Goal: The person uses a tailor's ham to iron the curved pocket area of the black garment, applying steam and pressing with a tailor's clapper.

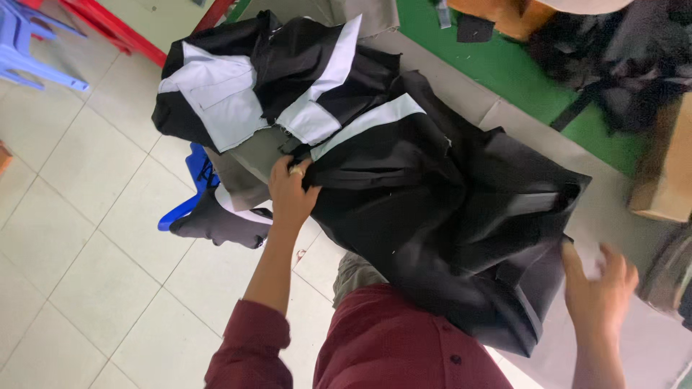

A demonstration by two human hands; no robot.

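A pile of black fabric pieces (440, 209) with pale grey-white panels (223, 94) lies across a table covered with brown paper (504, 115). My left hand (290, 189), a ring on one finger, grips the left edge of the black pile near a white strip. My right hand (598, 288) is at the pile's lower right corner, fingers curled around a small pale piece at the fabric's edge. Both sleeves are dark red.
A blue plastic stool (191, 191) with dark cloth on it stands on the tiled floor (79, 238) left of the table. Another pale blue chair (21, 43) and red frame bars sit at top left. Cardboard boxes (667, 166) and dark cloth lie at right on green matting.
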